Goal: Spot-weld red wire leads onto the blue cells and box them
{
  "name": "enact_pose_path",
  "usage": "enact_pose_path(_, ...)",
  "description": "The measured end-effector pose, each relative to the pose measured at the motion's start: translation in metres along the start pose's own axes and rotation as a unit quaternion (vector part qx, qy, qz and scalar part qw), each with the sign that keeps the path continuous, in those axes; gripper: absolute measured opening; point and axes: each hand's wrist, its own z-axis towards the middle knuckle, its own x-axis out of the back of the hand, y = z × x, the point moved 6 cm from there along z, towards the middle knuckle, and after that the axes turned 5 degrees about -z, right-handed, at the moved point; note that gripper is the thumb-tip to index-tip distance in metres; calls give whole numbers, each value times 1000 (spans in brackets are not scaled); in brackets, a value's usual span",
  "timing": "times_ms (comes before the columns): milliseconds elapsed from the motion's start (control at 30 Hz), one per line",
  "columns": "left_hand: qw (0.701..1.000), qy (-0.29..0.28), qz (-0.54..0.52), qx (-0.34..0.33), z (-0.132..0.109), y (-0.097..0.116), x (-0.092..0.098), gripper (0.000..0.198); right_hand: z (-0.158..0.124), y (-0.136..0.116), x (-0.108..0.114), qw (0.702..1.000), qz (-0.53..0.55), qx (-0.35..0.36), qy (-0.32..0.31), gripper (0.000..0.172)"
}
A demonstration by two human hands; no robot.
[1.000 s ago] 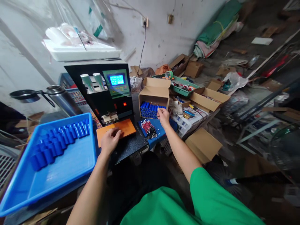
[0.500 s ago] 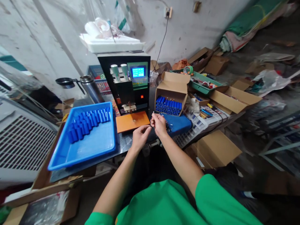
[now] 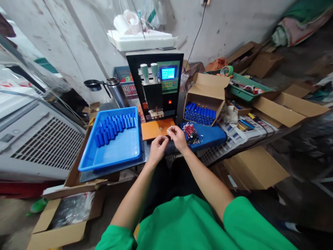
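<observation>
My left hand [image 3: 159,147] and my right hand [image 3: 177,136] are close together at the front edge of the orange plate [image 3: 152,130]. Both have fingers pinched; whatever is between them is too small to make out. Behind the plate stands a black spot welder [image 3: 153,93] with a lit blue screen and two electrode arms over the plate. Just right of my right hand, a bundle of red and black wires [image 3: 191,133] lies on a blue pad [image 3: 212,135]. An open cardboard box [image 3: 206,88] of blue cylindrical battery cells [image 3: 199,114] sits behind the pad.
On the left, a blue tray [image 3: 117,152] holds rows of upright blue cells [image 3: 114,126]. A steel flask [image 3: 117,92] stands behind it. A green bin [image 3: 244,88] and open cartons [image 3: 283,107] are at the right. Another cardboard box [image 3: 59,236] is low at the left.
The view has shifted, moving the scene rightward. My right hand has come away from the wire bundle toward the orange plate, uncovering the bundle. Both hands stay pinched close together.
</observation>
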Motion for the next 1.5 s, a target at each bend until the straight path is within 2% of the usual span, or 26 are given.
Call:
enact_pose_path(167,999,-19,25,14,1,7,18,28,-4,-8,-8,991,-45,33,-124,27)
enact_pose_path(400,998,-18,51,30,-10,5,32,29,-12,-7,-18,984,-82,47,-148,26)
enact_pose_path(467,998,0,66,19,-8,5,48,29,-8,-3,-20,987,-69,39,-141,27)
enact_pose_path(567,981,83,177,-16,3,17,98,23,8,6,-24,994,-48,35,-90,29)
enact_pose_path(600,962,116,244,-21,8,23,119,21,14,9,-26,996,-45,34,-70,29)
enact_pose_path(667,896,154,416,22,21,32,160,26,26,17,-31,998,-46,27,-41,28)
enact_pose_path(733,806,150,564,96,34,35,193,44,36,23,-34,998,-52,20,-22,24)
enact_pose_path(767,765,130,617,132,41,34,204,53,40,25,-36,998,-55,19,-20,22)
enact_pose_path(833,699,98,683,189,57,27,221,62,47,29,-39,998,-60,12,-31,18)
enact_pose_path(900,649,96,723,216,71,18,229,55,56,33,-40,997,-60,11,-41,16)
enact_pose_path(1000,620,102,747,219,87,4,232,48,65,35,-37,998,-45,6,-32,13)
enact_pose_path(1133,626,122,744,198,92,-2,234,55,65,28,-35,999,-33,8,-31,15)
enact_pose_path(1233,629,155,735,198,90,3,242,65,64,23,-32,999,-33,-8,-31,15)
enact_pose_path(1300,655,190,711,171,88,12,242,55,64,22,-31,999,-38,-20,-33,15)
enact_pose_path(1333,687,206,683,143,86,18,237,48,65,23,-31,998,-38,-23,-33,15)
enact_pose_path(1400,787,220,573,62,80,28,215,39,66,24,-31,999,-35,-25,-33,15)
enact_pose_path(1467,891,222,397,-10,72,36,184,40,68,27,-31,999,-27,-24,-31,14)
enact_pose_path(1500,928,186,321,-24,70,36,163,42,68,29,-31,999,-20,-23,-31,14)
